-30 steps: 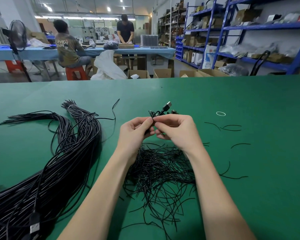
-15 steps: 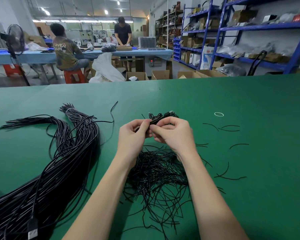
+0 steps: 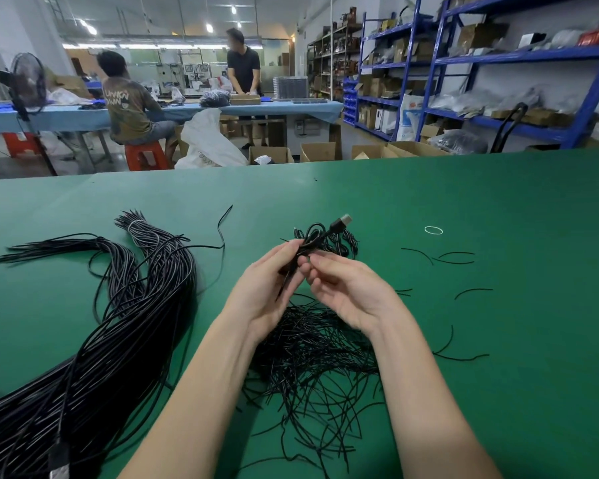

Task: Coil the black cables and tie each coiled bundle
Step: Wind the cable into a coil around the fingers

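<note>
My left hand (image 3: 261, 288) grips a small coiled black cable (image 3: 313, 238) above the green table (image 3: 498, 340); its USB plug (image 3: 342, 222) sticks up to the right. My right hand (image 3: 350, 292) is beside it, palm up, fingertips touching the coil near my left thumb. Whether those fingers pinch a tie is hidden. Below my hands lies a heap of short black twist ties (image 3: 315, 357). A thick bundle of long black cables (image 3: 118, 323) runs along the left side of the table.
A few loose ties (image 3: 450, 259) and a small white rubber band (image 3: 433, 230) lie to the right. Behind the coil sits a small pile of black cables (image 3: 343, 242). Beyond the table's far edge are cardboard boxes, blue shelves and two people at another table.
My right hand has turned palm up and loosened its hold. The coil's USB plug has risen above my fingers again. The camera has tilted slightly.
</note>
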A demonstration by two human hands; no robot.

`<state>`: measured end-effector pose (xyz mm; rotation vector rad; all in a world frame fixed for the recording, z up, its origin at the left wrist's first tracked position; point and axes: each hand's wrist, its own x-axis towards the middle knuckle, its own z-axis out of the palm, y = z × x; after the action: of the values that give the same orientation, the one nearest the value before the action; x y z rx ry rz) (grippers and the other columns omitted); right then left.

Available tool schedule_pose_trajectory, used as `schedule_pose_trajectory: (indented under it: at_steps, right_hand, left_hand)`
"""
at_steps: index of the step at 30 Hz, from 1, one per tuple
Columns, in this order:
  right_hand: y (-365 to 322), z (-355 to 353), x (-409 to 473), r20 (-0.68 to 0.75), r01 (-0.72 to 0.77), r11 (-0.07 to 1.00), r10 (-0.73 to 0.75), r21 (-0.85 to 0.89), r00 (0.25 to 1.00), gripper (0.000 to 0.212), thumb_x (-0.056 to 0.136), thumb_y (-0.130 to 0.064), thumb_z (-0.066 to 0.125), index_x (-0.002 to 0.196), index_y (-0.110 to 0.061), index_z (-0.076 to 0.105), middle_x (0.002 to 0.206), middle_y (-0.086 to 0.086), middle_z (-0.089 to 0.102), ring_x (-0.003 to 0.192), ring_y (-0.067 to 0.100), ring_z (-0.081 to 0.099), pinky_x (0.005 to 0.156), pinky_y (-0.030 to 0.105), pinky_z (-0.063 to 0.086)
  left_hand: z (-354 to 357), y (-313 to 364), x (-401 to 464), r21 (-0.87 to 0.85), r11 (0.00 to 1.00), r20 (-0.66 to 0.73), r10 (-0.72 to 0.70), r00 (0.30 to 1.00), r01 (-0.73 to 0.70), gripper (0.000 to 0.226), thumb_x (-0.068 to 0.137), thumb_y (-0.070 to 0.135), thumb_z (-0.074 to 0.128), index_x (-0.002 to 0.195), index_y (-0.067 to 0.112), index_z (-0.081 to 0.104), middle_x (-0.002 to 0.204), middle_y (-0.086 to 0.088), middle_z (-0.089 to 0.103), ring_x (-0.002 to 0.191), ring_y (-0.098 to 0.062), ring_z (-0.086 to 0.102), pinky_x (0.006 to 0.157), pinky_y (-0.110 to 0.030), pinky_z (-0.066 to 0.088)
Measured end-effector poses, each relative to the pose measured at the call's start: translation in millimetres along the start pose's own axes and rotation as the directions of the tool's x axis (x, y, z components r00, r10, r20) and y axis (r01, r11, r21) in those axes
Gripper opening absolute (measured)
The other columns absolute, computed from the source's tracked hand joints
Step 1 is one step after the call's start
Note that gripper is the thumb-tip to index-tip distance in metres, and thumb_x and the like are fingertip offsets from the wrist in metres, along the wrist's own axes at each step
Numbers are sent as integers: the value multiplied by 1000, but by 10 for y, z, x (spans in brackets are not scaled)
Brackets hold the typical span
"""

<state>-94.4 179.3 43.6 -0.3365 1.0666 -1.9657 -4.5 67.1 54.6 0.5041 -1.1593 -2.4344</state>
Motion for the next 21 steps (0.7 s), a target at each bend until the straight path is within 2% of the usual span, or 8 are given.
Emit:
schedule_pose_trajectory:
  at_steps: [3, 7, 10, 12, 15, 17, 19, 21]
  right_hand:
    - [46, 19, 21, 15, -35, 984, 32, 176, 999, 32, 77, -1, 72, 109, -1, 67, 91, 15, 75, 68, 11, 66, 55, 15, 53]
    - [85, 25, 38, -5, -67, 924, 75, 376, 997, 27, 73, -2, 72, 100, 1, 70, 90, 18, 73, 69, 10, 61, 47, 14, 47]
    - [117, 29, 50, 2, -79, 924, 84, 374, 996, 12, 73, -2, 70, 80, 3, 79, 82, 17, 73, 59, 9, 62, 46, 13, 46]
    - [117, -3, 59, -20, -70, 946, 81, 315, 997, 13, 73, -2, 66, 74, 0, 80, 78, 14, 72, 58, 10, 61, 47, 14, 47]
    - [63, -106, 28, -21, -76, 990, 79, 121, 997, 16, 75, -3, 65, 73, -6, 81, 80, 13, 74, 60, 12, 57, 48, 16, 45]
    - [-27, -155, -45, -30, -53, 983, 49, -177, 998, 7, 71, -9, 78, 75, -13, 82, 84, 9, 76, 70, 16, 57, 56, 20, 44]
    - [-141, -160, -134, -63, -3, 847, -36, -532, 997, 12, 66, -18, 89, 76, -20, 82, 84, 1, 77, 80, 17, 62, 68, 26, 44]
    - [-244, -108, -186, -82, 49, 619, -181, -784, 980, 13, 68, -20, 92, 73, -25, 81, 80, -5, 79, 80, 9, 70, 75, 24, 46]
  left_hand:
    - [-12, 38, -9, -89, 993, -23, -78, 997, 75, 14, 88, 13, 71, 80, 7, 81, 81, -8, 73, 69, -10, 72, 64, -17, 58]
    - [-28, 50, -13, -155, 976, 42, -149, 988, 154, 19, 72, 12, 80, 87, 2, 80, 91, -14, 73, 75, -14, 74, 64, -20, 59]
    - [-100, 92, -12, -89, 976, 105, -187, 977, 197, 21, 70, 12, 80, 89, 3, 81, 92, -12, 75, 78, -13, 74, 65, -20, 60]
    - [-148, 123, -23, 40, 981, 162, -196, 967, 192, 20, 71, 12, 78, 89, 5, 81, 92, -11, 75, 77, -12, 73, 65, -19, 59]
    - [-224, 181, -47, 314, 946, 287, -170, 943, 75, 16, 76, 11, 73, 88, 5, 81, 89, -9, 75, 77, -12, 72, 72, -18, 58]
    - [-261, 231, -67, 500, 865, 347, -170, 922, -28, 13, 79, 11, 75, 88, 2, 80, 88, -12, 74, 81, -16, 71, 77, -21, 57]
    - [-263, 251, -78, 691, 710, 337, -153, 929, -133, 10, 82, 12, 79, 88, 4, 80, 93, -14, 76, 87, -22, 71, 83, -28, 59]
    - [-206, 215, -72, 842, 493, 291, -73, 954, -219, 5, 81, 19, 83, 84, 16, 82, 90, -8, 78, 88, -21, 71, 92, -35, 58]
